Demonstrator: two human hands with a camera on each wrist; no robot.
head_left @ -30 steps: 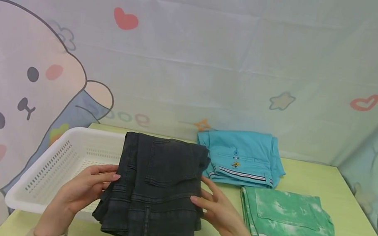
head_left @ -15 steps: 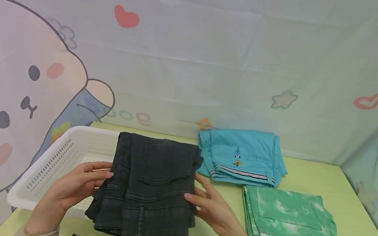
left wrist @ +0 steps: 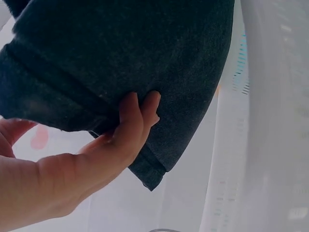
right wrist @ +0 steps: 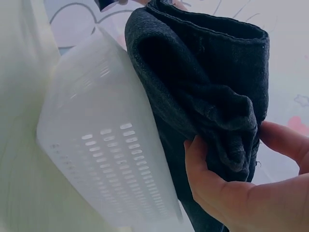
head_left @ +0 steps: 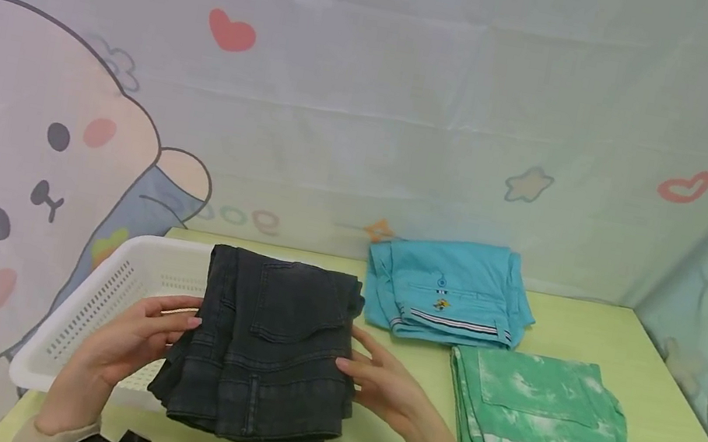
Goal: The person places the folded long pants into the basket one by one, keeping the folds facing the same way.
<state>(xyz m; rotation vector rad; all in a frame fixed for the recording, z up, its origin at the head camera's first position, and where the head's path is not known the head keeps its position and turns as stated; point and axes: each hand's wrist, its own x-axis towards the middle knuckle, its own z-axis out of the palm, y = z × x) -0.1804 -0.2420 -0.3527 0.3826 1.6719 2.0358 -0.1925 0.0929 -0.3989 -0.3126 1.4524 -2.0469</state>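
Fingers [head_left: 167, 322] and thumb of the left hand [head_left: 122, 346] are closed on the nine o'clock edge of a folded pair of black jeans [head_left: 274, 349], parted only by the thickness of the cloth. The three o'clock edge is pinched in the same way by the right hand [head_left: 394, 398], the folded layers being caught between thumb and fingers (the bunching is best seen from the right wrist). The jeans are held above the table [head_left: 576, 331], with a back pocket turned upward.

Toward nine o'clock a white slotted basket [head_left: 36, 359] is partly covered from view by the jeans; whether the two are touching cannot be told. At two o'clock from the jeans, folded blue shorts [head_left: 456, 286] are laid on the table, marked with a striped band. At three o'clock, a green-and-white folded garment [head_left: 550, 437] is spread flat. Behind everything, a pale curtain [head_left: 378, 83] is hung, printed with hearts and a bear [head_left: 17, 193].
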